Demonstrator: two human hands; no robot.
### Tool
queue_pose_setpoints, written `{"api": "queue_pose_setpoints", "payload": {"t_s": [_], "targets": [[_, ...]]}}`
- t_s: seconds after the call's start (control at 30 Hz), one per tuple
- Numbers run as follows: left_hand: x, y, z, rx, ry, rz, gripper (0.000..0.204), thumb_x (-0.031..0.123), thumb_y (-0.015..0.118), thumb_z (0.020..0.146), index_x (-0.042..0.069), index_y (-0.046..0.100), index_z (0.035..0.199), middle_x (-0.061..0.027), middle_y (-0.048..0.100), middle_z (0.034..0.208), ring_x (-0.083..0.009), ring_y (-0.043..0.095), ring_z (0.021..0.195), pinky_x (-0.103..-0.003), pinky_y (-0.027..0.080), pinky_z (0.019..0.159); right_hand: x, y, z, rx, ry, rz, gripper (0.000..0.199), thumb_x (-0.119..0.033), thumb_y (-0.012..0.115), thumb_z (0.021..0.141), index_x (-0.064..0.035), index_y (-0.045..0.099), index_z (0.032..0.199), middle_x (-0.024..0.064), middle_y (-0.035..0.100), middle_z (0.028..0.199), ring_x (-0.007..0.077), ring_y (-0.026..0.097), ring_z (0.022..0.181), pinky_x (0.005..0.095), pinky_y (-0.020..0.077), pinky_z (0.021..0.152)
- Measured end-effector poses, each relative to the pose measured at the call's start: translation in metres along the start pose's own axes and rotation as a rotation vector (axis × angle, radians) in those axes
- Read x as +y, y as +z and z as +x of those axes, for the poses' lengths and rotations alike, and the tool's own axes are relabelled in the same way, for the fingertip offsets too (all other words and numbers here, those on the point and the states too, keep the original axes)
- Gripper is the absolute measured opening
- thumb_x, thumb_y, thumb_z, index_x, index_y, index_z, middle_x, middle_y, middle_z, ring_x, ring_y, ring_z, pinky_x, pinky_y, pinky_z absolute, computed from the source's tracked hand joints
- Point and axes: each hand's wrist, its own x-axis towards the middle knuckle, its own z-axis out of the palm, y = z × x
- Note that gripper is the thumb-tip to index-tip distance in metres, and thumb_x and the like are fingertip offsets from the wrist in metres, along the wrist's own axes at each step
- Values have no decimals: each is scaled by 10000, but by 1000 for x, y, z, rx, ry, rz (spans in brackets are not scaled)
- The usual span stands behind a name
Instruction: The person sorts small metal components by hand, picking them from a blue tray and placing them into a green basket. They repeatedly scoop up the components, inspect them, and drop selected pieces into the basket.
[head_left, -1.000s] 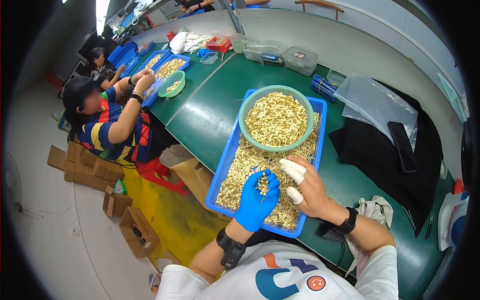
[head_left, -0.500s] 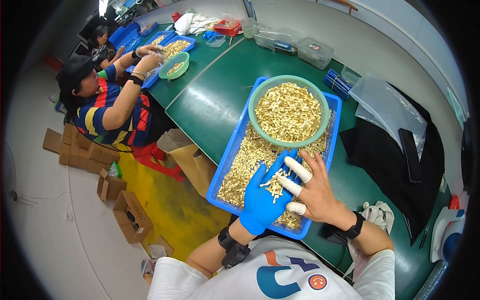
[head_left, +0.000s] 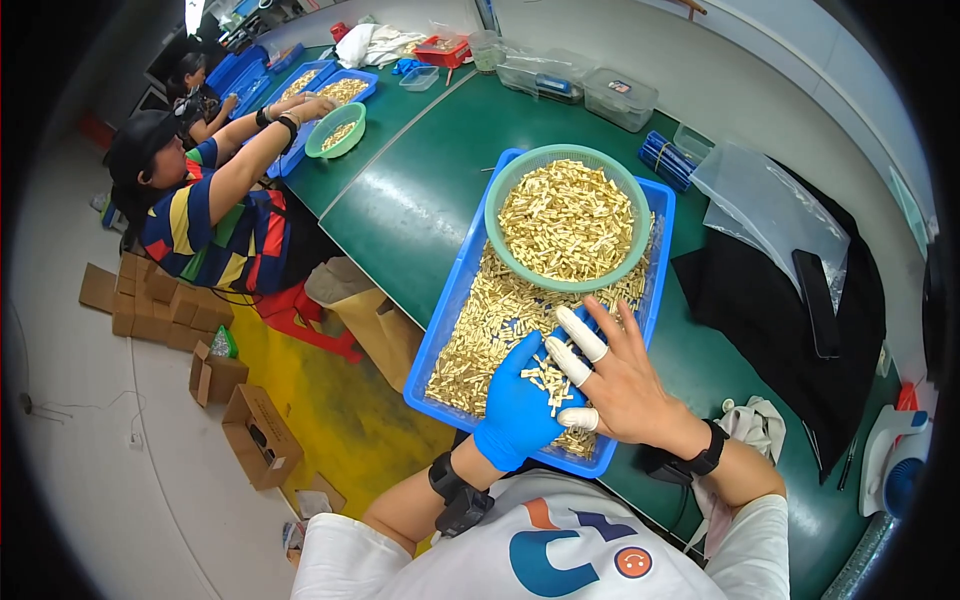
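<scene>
My left hand (head_left: pixel 522 408), in a blue glove, is cupped palm up over the blue tray (head_left: pixel 428 362) with a small heap of gold-coloured metal pieces (head_left: pixel 549 381) in it. White finger cots cover the thumb and two fingers of my right hand (head_left: pixel 630 385). Its fingers are stretched out and apart above the left palm, partly hiding it, and no piece shows between them. More small, slim gold pieces lie loose across the tray. A green basket (head_left: pixel 641 235) heaped with similar pieces rests at the tray's far end.
Black cloth (head_left: pixel 740 310), clear plastic sheets (head_left: pixel 770 205) and a black phone-like slab (head_left: pixel 817 300) lie to the right. Clear boxes (head_left: pixel 618 98) line the wall. At far left, a person in a striped shirt (head_left: pixel 225 225) reaches over another green bowl (head_left: pixel 335 140). Cardboard boxes (head_left: pixel 262 437) stand on the floor.
My right hand has shifted slightly over the left palm, its covered fingers a little more drawn together. The neighbouring person's hands have lowered toward the trays and bowl. The whole view has shifted slightly.
</scene>
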Motion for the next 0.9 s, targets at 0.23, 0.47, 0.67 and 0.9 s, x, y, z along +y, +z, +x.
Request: {"api": "queue_pose_setpoints", "payload": {"t_s": [0.23,0.47,0.67,0.9], "targets": [[-2,7,0,-2,135,-52,530,353,338,1012,79,342,1466,-153,359,1489,-304,380,1353,-459,299,1132,2,5,-3,72,34,82,699,-628,414,910,-82,516,1334,214,356,1457,489,255,1361,666,149,1085],[-5,18,2,119,189,112,555,349,300,1017,61,282,1490,-146,324,1513,-306,325,1386,-451,250,1162,5,0,-4,56,-70,83,589,-632,424,907,-198,618,1255,196,360,1459,483,282,1343,662,157,1086],[-4,18,2,84,192,53,559,356,296,1017,71,270,1497,-144,312,1520,-302,309,1396,-458,245,1161,6,1,-5,62,-204,52,582,-632,414,911,-204,627,1243,193,370,1453,489,295,1329,674,159,1078],[0,3,-1,-71,111,-37,575,374,314,1013,66,270,1496,-144,314,1520,-297,333,1386,-452,248,1158,3,1,-3,42,-22,40,626,-590,434,925,-118,530,1326,209,352,1464,491,291,1338,665,165,1081]]}}
